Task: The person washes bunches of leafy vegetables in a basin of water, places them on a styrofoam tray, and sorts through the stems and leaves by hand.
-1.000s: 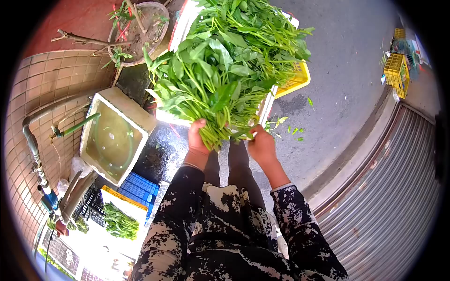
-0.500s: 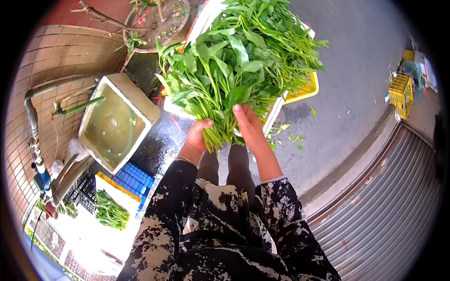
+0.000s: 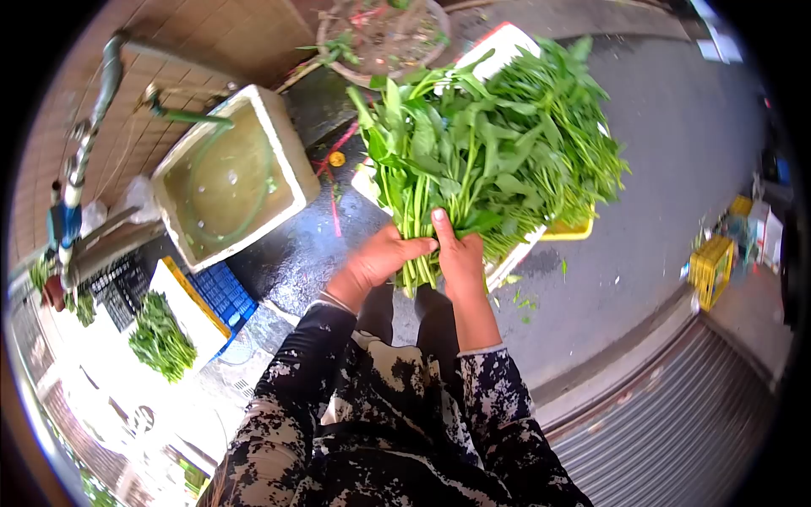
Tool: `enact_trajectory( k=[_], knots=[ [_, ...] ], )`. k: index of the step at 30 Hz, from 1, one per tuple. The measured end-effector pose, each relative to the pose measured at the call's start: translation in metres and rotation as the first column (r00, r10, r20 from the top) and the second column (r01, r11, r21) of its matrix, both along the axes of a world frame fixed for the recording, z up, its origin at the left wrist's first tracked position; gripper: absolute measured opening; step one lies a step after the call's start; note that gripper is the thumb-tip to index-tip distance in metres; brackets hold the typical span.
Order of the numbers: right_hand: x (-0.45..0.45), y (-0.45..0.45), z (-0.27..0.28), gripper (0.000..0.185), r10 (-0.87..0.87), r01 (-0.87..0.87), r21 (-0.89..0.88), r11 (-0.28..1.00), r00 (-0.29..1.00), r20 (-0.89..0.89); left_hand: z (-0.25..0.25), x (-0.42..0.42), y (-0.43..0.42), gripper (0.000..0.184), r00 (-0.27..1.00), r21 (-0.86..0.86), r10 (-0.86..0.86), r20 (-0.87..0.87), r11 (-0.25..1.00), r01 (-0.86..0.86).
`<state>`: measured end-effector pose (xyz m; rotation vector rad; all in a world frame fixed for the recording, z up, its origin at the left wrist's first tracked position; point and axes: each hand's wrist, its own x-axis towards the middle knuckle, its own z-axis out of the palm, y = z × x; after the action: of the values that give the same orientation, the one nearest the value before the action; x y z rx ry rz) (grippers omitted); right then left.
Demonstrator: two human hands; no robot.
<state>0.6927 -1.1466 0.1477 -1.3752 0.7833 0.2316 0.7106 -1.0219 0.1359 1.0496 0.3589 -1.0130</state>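
Observation:
A bunch of water spinach is gathered between my two hands, its leaves pointing away from me and its cut stems toward me. My left hand closes round the stems from the left, slightly blurred. From the right, my right hand grips the same stems with its thumb laid up along them. The two thumbs almost meet in front. Just beyond lies a large pile of water spinach on a white foam box, with a yellow crate edge showing below it.
At left stands a foam tub of water with a green hose. A blue crate and another bunch of greens lie lower left. A plant pot is at the back, a yellow basket far right, near a roller shutter.
My hands have drawn closer together round the stems, the left sliding rightward. The bunch looks narrower and more upright. My view has shifted, so the surroundings appear moved.

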Motion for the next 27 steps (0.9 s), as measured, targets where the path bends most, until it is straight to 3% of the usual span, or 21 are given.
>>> enact_trajectory(
  k=[1,4,7,8,10,14,15,17,19,20,21,22,23,26,27],
  knots=[
    [0.001,0.011,0.001,0.032,-0.055,0.054,0.012,0.998,0.995,0.086,0.006,-0.001,0.007,0.042,0.993,-0.014,0.08,0.085,0.997,-0.079],
    [0.007,0.037,-0.008,0.031,0.072,-0.072,-0.005,0.997,0.993,0.089,0.001,-0.008,0.034,0.051,0.92,-0.047,0.28,0.273,0.96,-0.277],
    [0.006,0.065,-0.019,0.03,0.197,-0.202,0.051,0.978,0.977,0.087,-0.006,-0.025,0.068,0.053,0.931,0.03,0.332,0.152,0.94,-0.341],
    [0.007,0.077,-0.023,0.03,0.258,-0.267,0.07,0.961,0.959,0.116,-0.011,-0.033,0.077,0.053,0.875,0.021,0.465,0.138,0.881,-0.472],
    [0.009,0.103,-0.034,0.03,0.361,-0.376,0.08,0.923,0.92,0.15,-0.025,-0.046,0.103,0.048,0.82,0.015,0.558,0.126,0.826,-0.564],
    [0.015,0.181,-0.061,0.036,0.508,-0.512,0.11,0.852,0.859,0.066,-0.056,-0.062,0.177,0.044,0.72,0.005,0.69,0.077,0.722,-0.692],
    [0.018,0.201,-0.079,0.036,0.575,-0.566,0.139,0.813,0.818,-0.034,-0.069,-0.066,0.198,0.045,0.688,0.006,0.721,0.084,0.69,-0.724],
    [0.026,0.25,-0.111,0.037,0.602,-0.558,0.314,0.769,0.797,-0.058,-0.089,-0.065,0.249,0.047,0.675,0.025,0.736,0.048,0.675,-0.738],
    [0.036,0.309,-0.138,0.047,0.589,-0.512,0.417,0.751,0.805,-0.074,-0.114,-0.057,0.304,0.052,0.681,0.154,0.699,0.218,0.665,-0.731],
    [0.044,0.333,-0.156,0.054,0.611,-0.423,0.56,0.712,0.766,-0.198,-0.13,-0.055,0.334,0.055,0.733,0.242,0.668,0.132,0.695,-0.677],
    [0.045,0.355,-0.191,0.057,0.611,-0.365,0.678,0.638,0.776,-0.157,-0.15,-0.051,0.363,0.059,0.775,0.318,0.631,0.043,0.726,-0.609],
    [0.051,0.377,-0.207,0.058,0.637,-0.332,0.695,0.638,0.735,-0.234,-0.191,-0.054,0.386,0.061,0.751,0.39,0.655,0.087,0.671,-0.63],
    [0.053,0.396,-0.224,0.058,0.634,-0.315,0.701,0.639,0.733,-0.249,-0.182,-0.043,0.403,0.059,0.743,0.329,0.669,0.021,0.697,-0.637],
    [0.06,0.443,-0.27,0.055,0.602,-0.276,0.697,0.662,0.75,-0.274,-0.233,-0.034,0.451,0.053,0.768,0.292,0.635,-0.077,0.751,-0.592],
    [0.062,0.452,-0.292,0.053,0.603,-0.278,0.645,0.711,0.714,-0.357,-0.24,-0.031,0.461,0.051,0.76,0.3,0.636,-0.135,0.757,-0.58]
  ],
)
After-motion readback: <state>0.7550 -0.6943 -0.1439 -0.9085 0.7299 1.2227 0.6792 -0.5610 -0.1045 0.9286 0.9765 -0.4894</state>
